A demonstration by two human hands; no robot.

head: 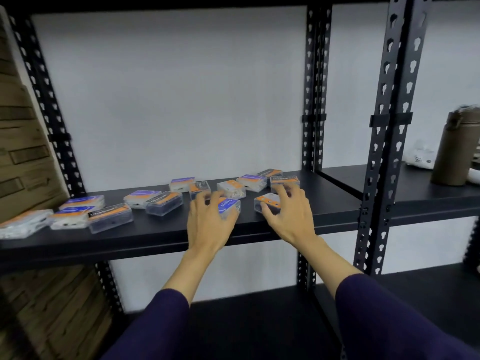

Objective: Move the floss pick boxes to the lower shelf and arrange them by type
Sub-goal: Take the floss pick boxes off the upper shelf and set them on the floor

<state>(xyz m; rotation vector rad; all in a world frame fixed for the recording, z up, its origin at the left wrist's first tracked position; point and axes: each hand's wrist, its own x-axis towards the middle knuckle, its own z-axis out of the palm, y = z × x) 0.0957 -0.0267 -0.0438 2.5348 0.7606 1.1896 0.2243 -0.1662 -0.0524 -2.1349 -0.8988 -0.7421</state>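
Nearest, the lower black metal shelf [259,320] lies bare beneath two dark purple sleeves [166,326], with open room along the front edge of the upper black shelf [161,237]. Left hand [207,219] curls over a clear plastic floss pick box with a blue-and-orange label [230,205]; right hand [288,211] curls, fingers spread, over a clear orange-labelled box [266,201], both just behind that edge. Thirteen boxes counted on the upper shelf, scattered left to centre-right, the farthest [270,173] near the back upright; types too blurred to tally.
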